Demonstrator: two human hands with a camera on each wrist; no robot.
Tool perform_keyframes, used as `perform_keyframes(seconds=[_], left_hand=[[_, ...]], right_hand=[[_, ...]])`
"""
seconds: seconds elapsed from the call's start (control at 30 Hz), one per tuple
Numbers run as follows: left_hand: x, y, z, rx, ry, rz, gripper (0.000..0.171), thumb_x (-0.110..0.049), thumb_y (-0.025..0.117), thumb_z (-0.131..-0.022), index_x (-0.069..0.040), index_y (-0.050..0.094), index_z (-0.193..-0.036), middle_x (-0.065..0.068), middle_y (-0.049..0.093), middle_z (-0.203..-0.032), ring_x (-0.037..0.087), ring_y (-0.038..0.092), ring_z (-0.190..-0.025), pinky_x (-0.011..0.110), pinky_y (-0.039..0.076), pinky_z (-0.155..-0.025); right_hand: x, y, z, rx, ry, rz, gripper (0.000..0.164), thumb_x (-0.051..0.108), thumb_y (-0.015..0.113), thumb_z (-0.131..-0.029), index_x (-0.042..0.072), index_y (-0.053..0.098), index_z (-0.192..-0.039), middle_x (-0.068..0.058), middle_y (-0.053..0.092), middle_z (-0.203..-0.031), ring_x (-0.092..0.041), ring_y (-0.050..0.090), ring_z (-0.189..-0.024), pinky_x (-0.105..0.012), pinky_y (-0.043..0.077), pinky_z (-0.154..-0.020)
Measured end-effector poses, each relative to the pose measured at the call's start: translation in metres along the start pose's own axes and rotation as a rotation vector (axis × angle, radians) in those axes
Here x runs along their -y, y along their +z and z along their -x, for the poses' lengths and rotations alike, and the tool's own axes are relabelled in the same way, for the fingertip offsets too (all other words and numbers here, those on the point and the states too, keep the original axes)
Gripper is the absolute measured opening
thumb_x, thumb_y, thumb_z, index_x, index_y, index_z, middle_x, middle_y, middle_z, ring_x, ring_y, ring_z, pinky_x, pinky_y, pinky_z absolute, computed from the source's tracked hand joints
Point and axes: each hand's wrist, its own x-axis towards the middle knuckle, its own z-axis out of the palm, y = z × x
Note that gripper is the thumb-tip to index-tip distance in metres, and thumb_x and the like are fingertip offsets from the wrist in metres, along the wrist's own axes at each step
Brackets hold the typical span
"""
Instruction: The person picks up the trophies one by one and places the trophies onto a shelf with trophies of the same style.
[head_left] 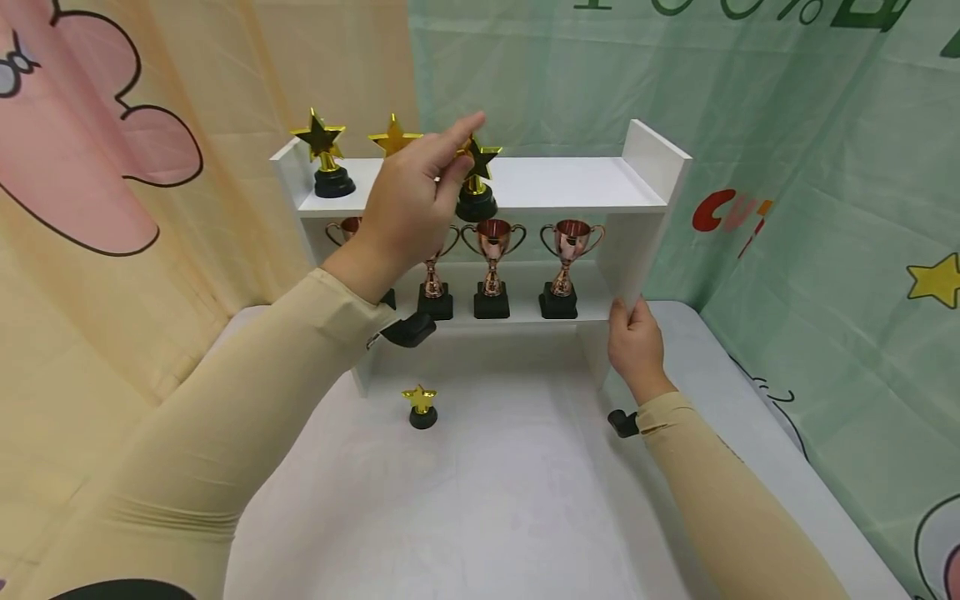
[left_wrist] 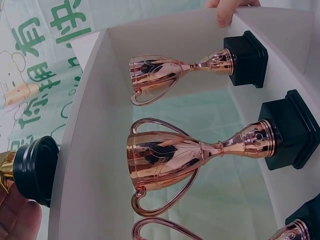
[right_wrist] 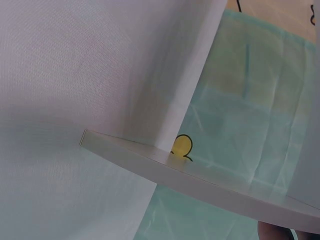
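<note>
My left hand [head_left: 416, 204] reaches up to the top board of a white shelf unit [head_left: 577, 182] and grips a gold star trophy [head_left: 477, 200] by its upper part. In the left wrist view this trophy's round black base [left_wrist: 36, 170] is right at the top board's front edge. Two more star trophies stand to its left: one [head_left: 322, 158] in plain view, the other [head_left: 393, 135] mostly behind my hand. My right hand [head_left: 636, 346] holds the front edge of the unit's right side panel [head_left: 637, 242], fingertips just showing in the right wrist view.
Several copper two-handled cup trophies [head_left: 572, 250] on square black bases line the middle board; my left forearm partly covers the row. A smaller star trophy [head_left: 422, 408] stands on the white tabletop [head_left: 487, 500] in front. Printed curtains [head_left: 810, 208] hang behind and beside the table.
</note>
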Motion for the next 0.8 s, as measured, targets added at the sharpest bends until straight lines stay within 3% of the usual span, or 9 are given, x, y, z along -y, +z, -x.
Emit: perform_keyframes(seconds=[0.43, 0.8], left_hand=[[0.0, 0.005, -0.009, 0.036, -0.055, -0.023, 0.048, -0.021, 0.048, -0.113, -0.017, 0.046, -0.161, 0.014, 0.067, -0.11, 0.023, 0.05, -0.088, 0.032, 0.042, -0.081], [0.001, 0.009, -0.013, 0.05, -0.098, -0.036, 0.05, -0.02, 0.047, -0.113, -0.018, 0.041, -0.163, 0.014, 0.067, -0.125, 0.022, 0.053, -0.096, 0.031, 0.045, -0.087]], right_hand=[[0.001, -0.001, 0.001, 0.001, -0.001, 0.003, 0.048, 0.038, 0.037, -0.113, 0.004, 0.056, -0.143, -0.024, 0.063, -0.14, -0.036, 0.057, -0.117, -0.059, 0.045, -0.101], [0.0, 0.0, 0.001, 0.003, 0.012, -0.004, 0.049, 0.038, 0.038, -0.113, 0.006, 0.054, -0.146, -0.023, 0.062, -0.144, -0.039, 0.058, -0.126, -0.06, 0.045, -0.107]])
